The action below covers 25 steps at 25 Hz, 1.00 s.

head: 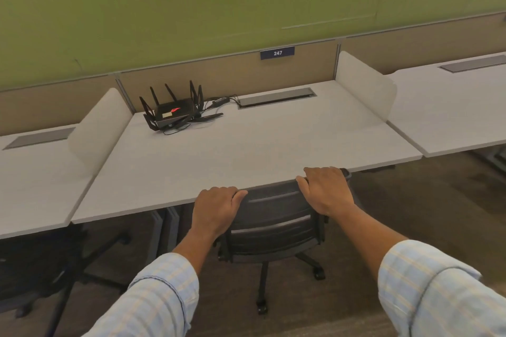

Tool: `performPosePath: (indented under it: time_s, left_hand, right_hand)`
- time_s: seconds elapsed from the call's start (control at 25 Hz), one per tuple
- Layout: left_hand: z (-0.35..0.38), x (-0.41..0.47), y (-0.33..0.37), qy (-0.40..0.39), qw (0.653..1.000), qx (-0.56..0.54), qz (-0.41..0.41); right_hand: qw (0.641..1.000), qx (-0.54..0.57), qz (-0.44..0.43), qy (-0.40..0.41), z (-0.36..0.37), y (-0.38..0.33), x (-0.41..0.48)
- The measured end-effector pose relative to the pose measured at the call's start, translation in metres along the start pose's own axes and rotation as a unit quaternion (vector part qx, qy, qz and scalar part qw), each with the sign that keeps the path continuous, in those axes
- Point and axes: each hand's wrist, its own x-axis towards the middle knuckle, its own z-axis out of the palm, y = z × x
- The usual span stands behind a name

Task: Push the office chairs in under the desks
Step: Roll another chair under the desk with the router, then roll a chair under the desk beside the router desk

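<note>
The left hand (216, 209) and right hand (325, 190) each clasp a top corner of the black mesh-backed office chair (273, 223), whose backrest meets the front edge of the pale grey surface (219, 150). Push evenly toward 12 o'clock, keeping the chair square. The black antennaed router (174, 112) sits at 11 o'clock.

Both arms reach forward toward 12 o'clock, forearms bare below rolled plaid sleeves. The left hand (216, 209) lies palm down, its fingers (219, 191) curled over an edge and thumb angled toward 2 o'clock. The right hand (325, 190), toward 1 o'clock of it, grips likewise, knuckles up and thumb pointing toward 10 o'clock.
</note>
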Motion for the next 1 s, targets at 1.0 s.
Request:
performPosePath:
  time_s: [1.0]
  left_hand:
    - [0.018,-0.170,0.143,-0.072,0.934,-0.037,0.347]
  right_hand:
    - [0.950,-0.058,0.302,-0.052,-0.059,-0.078,-0.357]
